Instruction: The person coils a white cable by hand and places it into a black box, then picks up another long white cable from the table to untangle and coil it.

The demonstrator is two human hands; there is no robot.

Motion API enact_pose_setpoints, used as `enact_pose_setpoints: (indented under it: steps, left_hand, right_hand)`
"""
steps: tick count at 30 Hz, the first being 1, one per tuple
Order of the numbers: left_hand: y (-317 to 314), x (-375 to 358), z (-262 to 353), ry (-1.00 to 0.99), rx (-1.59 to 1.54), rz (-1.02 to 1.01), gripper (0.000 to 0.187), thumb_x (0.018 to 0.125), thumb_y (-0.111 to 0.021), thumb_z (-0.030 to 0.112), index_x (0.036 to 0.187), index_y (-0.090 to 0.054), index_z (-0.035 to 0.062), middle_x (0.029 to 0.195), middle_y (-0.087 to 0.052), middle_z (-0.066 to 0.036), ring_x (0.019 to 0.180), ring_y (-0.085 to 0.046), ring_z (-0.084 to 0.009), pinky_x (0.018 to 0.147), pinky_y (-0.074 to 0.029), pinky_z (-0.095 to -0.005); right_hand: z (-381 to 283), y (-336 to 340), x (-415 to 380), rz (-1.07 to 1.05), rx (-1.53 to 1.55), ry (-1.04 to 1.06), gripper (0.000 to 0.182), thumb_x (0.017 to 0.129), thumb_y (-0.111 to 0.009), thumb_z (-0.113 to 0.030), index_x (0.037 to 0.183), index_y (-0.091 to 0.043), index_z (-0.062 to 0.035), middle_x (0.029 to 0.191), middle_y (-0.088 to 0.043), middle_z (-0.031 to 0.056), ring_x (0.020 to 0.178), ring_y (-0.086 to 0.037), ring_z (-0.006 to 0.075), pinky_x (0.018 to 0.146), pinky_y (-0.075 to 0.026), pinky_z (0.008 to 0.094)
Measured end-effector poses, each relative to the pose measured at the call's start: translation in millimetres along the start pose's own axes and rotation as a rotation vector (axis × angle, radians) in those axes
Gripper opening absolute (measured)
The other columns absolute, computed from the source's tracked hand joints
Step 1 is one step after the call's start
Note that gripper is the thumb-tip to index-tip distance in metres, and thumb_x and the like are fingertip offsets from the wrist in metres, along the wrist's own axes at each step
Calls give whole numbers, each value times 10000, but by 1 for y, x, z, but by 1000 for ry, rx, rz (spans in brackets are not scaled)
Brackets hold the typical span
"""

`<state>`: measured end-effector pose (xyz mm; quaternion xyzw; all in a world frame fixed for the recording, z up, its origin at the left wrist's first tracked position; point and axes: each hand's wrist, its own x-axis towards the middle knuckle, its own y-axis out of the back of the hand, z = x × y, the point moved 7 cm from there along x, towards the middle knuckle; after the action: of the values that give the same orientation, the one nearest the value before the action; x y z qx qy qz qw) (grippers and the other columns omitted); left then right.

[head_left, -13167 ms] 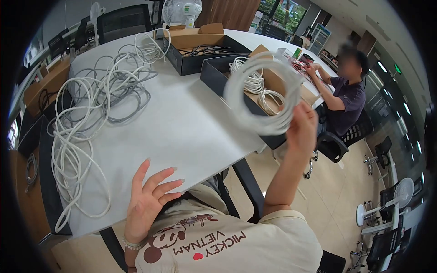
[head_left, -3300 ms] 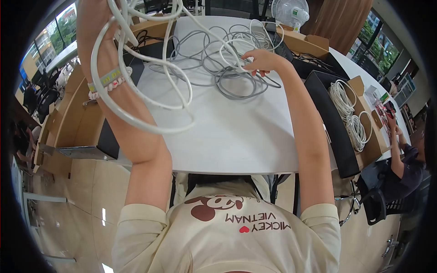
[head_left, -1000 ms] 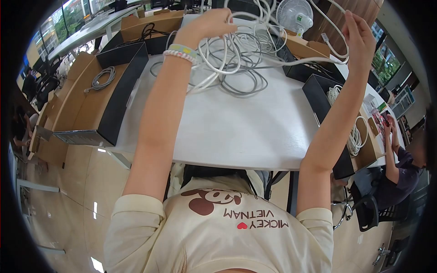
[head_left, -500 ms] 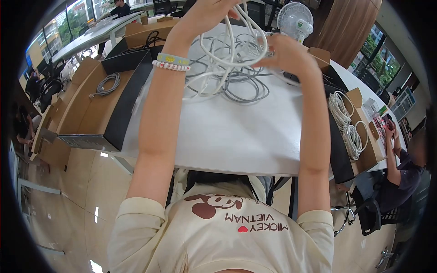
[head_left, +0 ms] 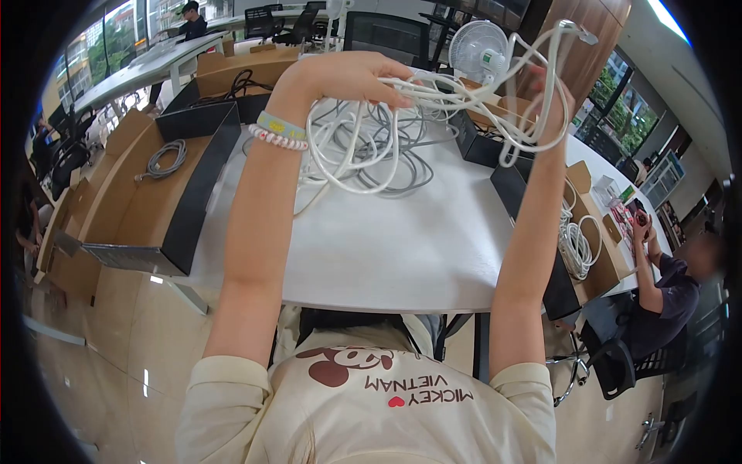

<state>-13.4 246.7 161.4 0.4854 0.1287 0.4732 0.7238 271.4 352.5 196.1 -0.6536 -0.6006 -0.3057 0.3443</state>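
My left hand [head_left: 357, 77] pinches a bundle of white cable [head_left: 456, 94] between thumb and fingers above the table. From it, loops hang down in front. Farther right, my raised right hand [head_left: 550, 104] has more loops of the same cable across its palm and fingers, and it appears to grip them; its fingers are partly smeared and covered by strands. A cable end with a small plug [head_left: 587, 36] sticks up above that hand. Below and behind my left hand, tangled grey cables [head_left: 413, 174] lie on the white table [head_left: 386, 247].
On the left, an open black box [head_left: 189, 209] holds a coiled grey cable [head_left: 164, 160]. At right, another box [head_left: 555, 290] contains white coils [head_left: 576, 247]. Behind stand a box with black cables [head_left: 232, 89] and a white fan [head_left: 478, 52]. A person [head_left: 657, 290] sits at far right.
My right hand has moved right and up, drawing white cable loops along with it. My left hand appears lower in view, still holding the cable. The whole view has shifted slightly.
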Motion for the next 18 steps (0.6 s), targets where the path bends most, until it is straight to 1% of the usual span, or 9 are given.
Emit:
enact_pose_setpoints:
  steps: [1, 3, 4, 8, 9, 11, 12, 15, 18]
  left_hand:
    - [2, 0, -8, 8, -6, 4, 448, 818, -627, 332, 1195, -577, 96, 936, -610, -7, 781, -507, -92, 690, -402, -240]
    - [14, -4, -25, 75, 65, 111, 453, 783, -663, 365, 1137, -618, 86, 885, -607, -11, 760, -509, -94, 654, -391, -247]
    - [21, -9, -31, 115, 104, 158, 415, 770, -674, 393, 1035, -651, 74, 810, -602, -4, 695, -505, -87, 626, -395, -244]
    - [56, -18, -61, 115, 82, 397, 382, 801, -639, 442, 881, -628, 69, 726, -590, 23, 639, -513, -56, 617, -423, -200]
    - [58, -19, -68, 120, 87, 394, 382, 801, -639, 442, 881, -628, 69, 726, -590, 23, 639, -513, -56, 617, -423, -200]
    - [80, -32, -75, 75, 11, 696, 382, 832, -606, 442, 886, -621, 63, 738, -600, 16, 650, -534, -54, 601, -429, -199]
    - [85, -36, -80, 108, 2, 731, 371, 854, -588, 432, 868, -612, 62, 742, -607, 14, 666, -562, -57, 600, -442, -201]
    - [88, -37, -90, 140, -187, 658, 368, 856, -588, 434, 857, -608, 66, 741, -605, 17, 687, -586, -64, 604, -453, -203]
    - [85, -40, -83, 159, -81, 633, 369, 850, -592, 446, 888, -619, 80, 732, -599, 22, 688, -586, -62, 628, -462, -208]
  right_hand:
    - [-3, 11, -2, 172, -74, -151, 389, 847, -617, -418, 913, -702, -44, 626, -500, -48, 511, -377, 28, 449, -259, 182]
    - [-16, 30, -1, 179, 4, -95, 407, 842, -613, -439, 893, -701, -46, 612, -479, -52, 494, -370, 14, 431, -233, 170]
    - [-24, 35, -2, 197, 22, -89, 419, 843, -611, -439, 885, -697, -32, 608, -477, -49, 490, -368, 13, 428, -231, 167]
    - [-42, 56, 0, 228, 64, 25, 424, 867, -595, -393, 901, -668, 23, 599, -498, -37, 488, -370, 15, 433, -239, 169]
    - [-45, 59, -2, 229, 70, 21, 424, 867, -595, -393, 901, -668, 23, 599, -498, -37, 488, -370, 15, 433, -239, 169]
    - [-50, 53, -3, 76, -85, 16, 434, 882, -572, -388, 911, -663, 36, 591, -440, -42, 506, -334, 27, 457, -223, 188]
    - [-45, 52, -2, 3, -109, -7, 430, 890, -560, -388, 920, -667, 28, 587, -394, -50, 520, -316, 34, 473, -214, 203]
    - [-39, 43, -1, -137, -105, -43, 399, 867, -599, -385, 901, -683, 4, 590, -398, -58, 506, -315, 22, 457, -205, 196]
    - [-44, 34, -3, -203, -73, -12, 389, 871, -597, -374, 983, -663, -7, 636, -474, -45, 509, -325, 15, 453, -217, 189]
